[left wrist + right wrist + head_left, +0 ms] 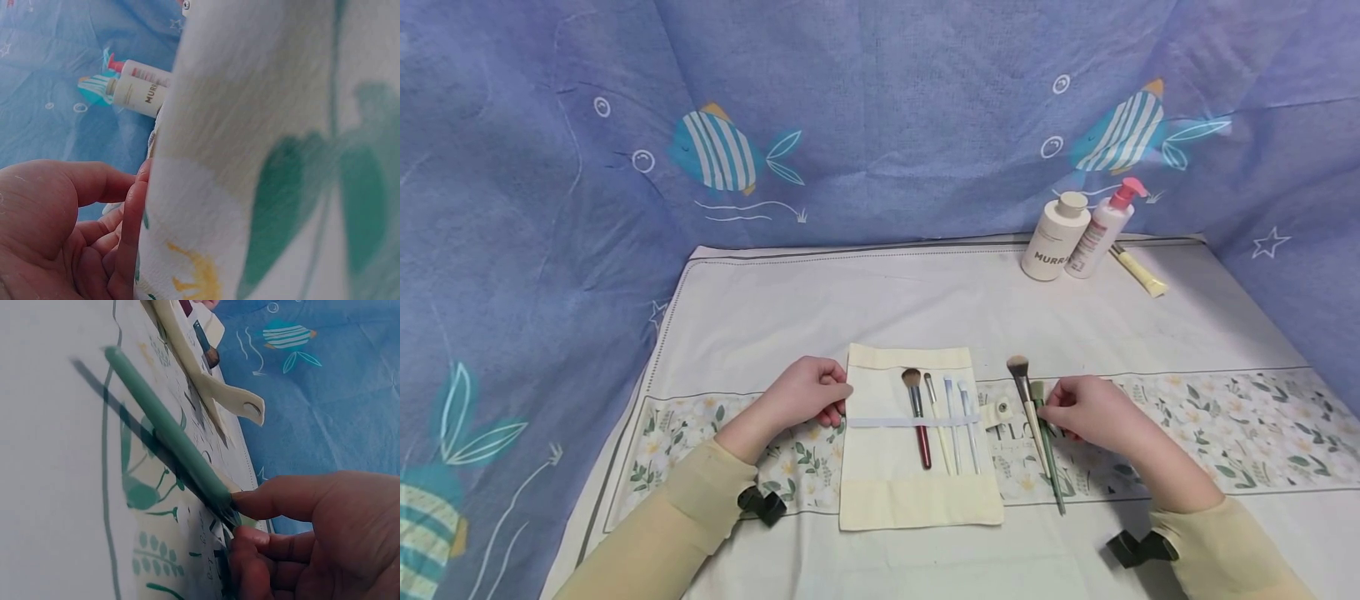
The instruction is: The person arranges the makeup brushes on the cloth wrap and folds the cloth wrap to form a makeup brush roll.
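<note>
A cream fabric brush roll (921,504) lies unfolded. Under its pale elastic band sit several makeup brushes, among them a red-handled one (922,442). My left hand (805,392) pinches the roll's left edge between thumb and fingers. The grip itself is partly hidden in the left wrist view. To the right of the roll, my right hand (1086,408) pinches a green makeup brush (165,428) between thumb and fingertips, near its bristle end. The green handle casts a shadow on the cloth below. Beside it lies a makeup brush with dark bristles and a pale handle (1030,412).
At the back right stand a white bottle (1054,242) and a pump bottle with a pink top (1097,242), with a yellow tube (1141,273) near them. A strap with a snap (1002,409) sticks out from the roll. Blue fish-patterned fabric (865,125) hangs behind the table.
</note>
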`<state>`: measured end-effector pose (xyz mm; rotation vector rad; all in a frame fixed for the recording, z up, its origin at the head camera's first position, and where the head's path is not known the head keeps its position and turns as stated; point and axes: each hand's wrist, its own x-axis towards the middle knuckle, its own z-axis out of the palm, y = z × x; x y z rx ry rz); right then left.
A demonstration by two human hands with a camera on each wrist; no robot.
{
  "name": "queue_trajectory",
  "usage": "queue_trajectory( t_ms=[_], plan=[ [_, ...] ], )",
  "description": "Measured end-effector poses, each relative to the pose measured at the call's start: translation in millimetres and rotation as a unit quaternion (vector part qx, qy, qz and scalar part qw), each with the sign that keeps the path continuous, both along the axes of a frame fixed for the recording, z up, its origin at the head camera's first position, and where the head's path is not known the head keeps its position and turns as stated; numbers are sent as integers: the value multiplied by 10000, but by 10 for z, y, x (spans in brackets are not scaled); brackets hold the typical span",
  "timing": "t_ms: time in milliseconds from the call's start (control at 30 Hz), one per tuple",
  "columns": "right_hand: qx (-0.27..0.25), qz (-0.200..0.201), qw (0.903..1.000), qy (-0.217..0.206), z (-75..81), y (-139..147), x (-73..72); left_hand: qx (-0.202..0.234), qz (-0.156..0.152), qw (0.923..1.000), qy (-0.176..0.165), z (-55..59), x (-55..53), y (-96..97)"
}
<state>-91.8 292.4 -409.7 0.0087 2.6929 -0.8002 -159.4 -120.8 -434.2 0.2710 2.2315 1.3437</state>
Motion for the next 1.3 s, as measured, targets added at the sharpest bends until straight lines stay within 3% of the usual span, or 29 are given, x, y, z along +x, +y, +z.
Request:
queue_trajectory(
  t_ms=[267,700,833,967,1300],
  plan=[
    [567,141,9981,177,33,-55,-13,9,9,10000,6,-17,-8,8],
    [765,-19,9968,-212,64,-104,-29,30,15,10000,-2,-22,-11,4],
    [390,-18,9991,-137,59,-68,-37,48,12,10000,-23,-21,-10,2],
    [-335,-101,9993,-124,47,-32,-61,52,1,10000,-40,-19,-8,-1],
    [-1886,-389,9807,-343,111,-98,-170,20,7,10000,-64,-10,-8,2]
  ],
)
